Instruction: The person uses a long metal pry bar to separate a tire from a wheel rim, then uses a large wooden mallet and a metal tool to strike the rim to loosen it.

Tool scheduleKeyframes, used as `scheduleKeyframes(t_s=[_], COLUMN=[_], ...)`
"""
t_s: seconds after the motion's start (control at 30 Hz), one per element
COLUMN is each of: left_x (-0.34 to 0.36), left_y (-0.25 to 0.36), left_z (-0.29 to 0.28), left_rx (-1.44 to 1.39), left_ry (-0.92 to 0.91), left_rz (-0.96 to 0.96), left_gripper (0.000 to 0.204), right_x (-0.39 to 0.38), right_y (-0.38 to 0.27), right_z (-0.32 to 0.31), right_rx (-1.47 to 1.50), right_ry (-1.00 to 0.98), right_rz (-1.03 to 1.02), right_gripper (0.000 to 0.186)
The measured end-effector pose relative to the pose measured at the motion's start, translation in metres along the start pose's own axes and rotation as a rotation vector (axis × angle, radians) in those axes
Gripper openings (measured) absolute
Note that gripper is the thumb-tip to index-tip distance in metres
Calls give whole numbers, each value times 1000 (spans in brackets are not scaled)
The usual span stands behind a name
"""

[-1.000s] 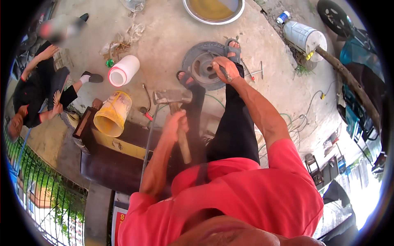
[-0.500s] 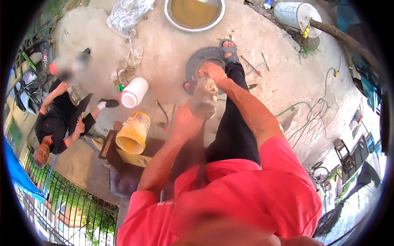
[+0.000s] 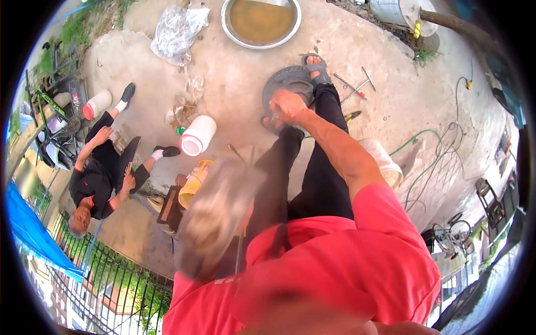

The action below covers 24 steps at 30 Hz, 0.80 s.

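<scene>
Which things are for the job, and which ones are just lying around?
Seem part of the job:
blurred hammer
tyre

Seem to be just lying around:
clear plastic bag
white red-rimmed tub
yellow bucket

No writing can be read, though a pale mark (image 3: 228, 280) on the red shirt (image 3: 329, 257) may be lettering.

With the tyre (image 3: 287, 75) as dial centre and 12 o'clock ahead of the wearer (image 3: 340, 245), the basin (image 3: 260, 46) sits at 11, liquid (image 3: 261, 23) in it; the plastic bag (image 3: 180, 34) at 10; the container (image 3: 203, 131) at 8; the bucket (image 3: 196, 177) beyond it, toward 7; the hammer (image 3: 215, 223) at 7, nearest the wearer; the T-handle tool (image 3: 368, 79) at 3; the drum (image 3: 391, 11) at 2, farther out.
</scene>
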State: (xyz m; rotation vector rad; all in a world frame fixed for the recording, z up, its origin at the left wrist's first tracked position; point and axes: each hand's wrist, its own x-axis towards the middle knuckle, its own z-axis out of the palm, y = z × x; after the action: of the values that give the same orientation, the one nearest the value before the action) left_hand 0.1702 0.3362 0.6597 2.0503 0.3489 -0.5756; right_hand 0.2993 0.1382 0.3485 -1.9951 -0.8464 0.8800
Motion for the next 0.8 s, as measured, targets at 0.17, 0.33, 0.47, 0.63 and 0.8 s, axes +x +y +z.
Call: scheduleKeyframes(t_s=[0.17, 0.33, 0.47, 0.63, 0.8], left_x=[39, 5, -25, -53, 41], left_y=[13, 41, 71, -38, -2], left_z=[41, -15, -50, -33, 31], left_rx=[-225, -212, -380, -109, -133], left_ry=[181, 79, 171, 72, 81], left_rz=[-223, -505, -440, -14, -726], left_gripper=[30, 23, 16, 19, 37], right_x=[44, -6, 7, 21, 23], right_y=[4, -29, -14, -12, -10], right_z=[-2, 61, 11, 5, 30], right_rx=[-204, -8, 20, 26, 4], right_ry=[-361, -86, -124, -62, -26], right_rz=[185, -14, 85, 56, 18], right_gripper=[25, 14, 22, 17, 14])
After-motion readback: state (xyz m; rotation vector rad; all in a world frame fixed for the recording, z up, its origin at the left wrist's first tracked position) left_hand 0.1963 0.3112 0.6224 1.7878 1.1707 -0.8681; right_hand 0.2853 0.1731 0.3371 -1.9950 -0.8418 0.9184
